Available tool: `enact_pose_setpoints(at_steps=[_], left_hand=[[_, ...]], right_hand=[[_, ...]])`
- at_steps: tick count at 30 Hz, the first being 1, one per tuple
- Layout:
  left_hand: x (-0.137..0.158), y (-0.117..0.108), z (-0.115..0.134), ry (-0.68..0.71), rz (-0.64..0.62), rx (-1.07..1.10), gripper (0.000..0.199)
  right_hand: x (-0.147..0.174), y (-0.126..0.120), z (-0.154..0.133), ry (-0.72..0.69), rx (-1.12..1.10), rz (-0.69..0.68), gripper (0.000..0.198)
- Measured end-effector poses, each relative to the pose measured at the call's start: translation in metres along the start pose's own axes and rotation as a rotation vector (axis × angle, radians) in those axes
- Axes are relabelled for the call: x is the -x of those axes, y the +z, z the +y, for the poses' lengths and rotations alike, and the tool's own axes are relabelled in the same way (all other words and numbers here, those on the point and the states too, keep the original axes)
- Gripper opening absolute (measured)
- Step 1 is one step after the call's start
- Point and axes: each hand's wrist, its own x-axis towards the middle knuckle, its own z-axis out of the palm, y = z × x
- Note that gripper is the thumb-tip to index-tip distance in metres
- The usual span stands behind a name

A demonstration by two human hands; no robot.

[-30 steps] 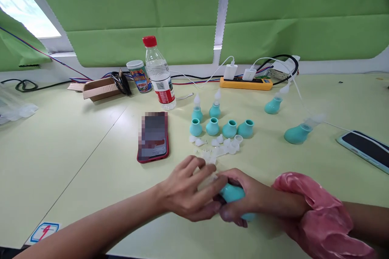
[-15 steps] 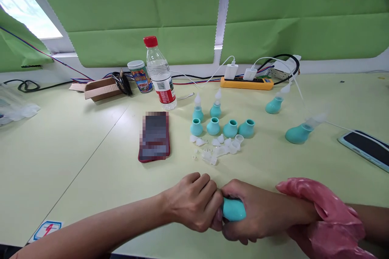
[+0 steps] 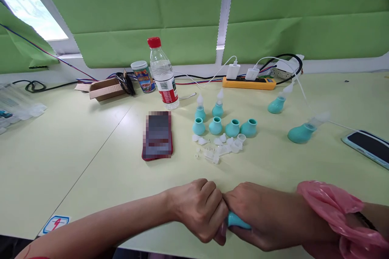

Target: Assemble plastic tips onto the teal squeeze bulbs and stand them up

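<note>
Low in the middle, my right hand (image 3: 258, 214) wraps round a turquoise squeeze bulb (image 3: 238, 221), of which only a strip shows. My left hand (image 3: 199, 210) is a fist pressed against the right one at the bulb's left end; what it grips is hidden by the fingers. Ahead of the hands lie small clear plastic parts (image 3: 225, 149). Behind these stands a row of open-necked turquoise bulbs (image 3: 215, 126). Two assembled nasal aspirators (image 3: 218, 109) with clear tips stand further back, and two more (image 3: 300, 133) lie tilted on the right.
A red-cased phone (image 3: 158, 135), a water bottle (image 3: 164, 79), a printed can (image 3: 143, 77) and a cardboard box (image 3: 106, 89) are on the left. An orange power strip (image 3: 249, 83) lies at the back. Another phone (image 3: 366, 147) is at the right. Pink plastic (image 3: 331, 206) wraps my right wrist.
My right hand has rolled over the bulb, so less of it shows. Both hands are slightly lower and further right. The table things keep their places; the view has shifted a little.
</note>
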Motion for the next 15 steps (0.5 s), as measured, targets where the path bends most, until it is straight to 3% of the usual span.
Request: enact_pose_setpoints(at_steps=[11,15], left_hand=[[-0.001,0.0006,0.0012,-0.1,0.046,0.109,0.053],[0.0028,0.002,0.0029,-0.182,0.022,0.166,0.044]], right_hand=[[0.004,0.0079,0.0016,-0.077,0.216,0.07,0.012],[0.0078,0.0067,0.0041,-0.078,0.483,0.13,0.011]])
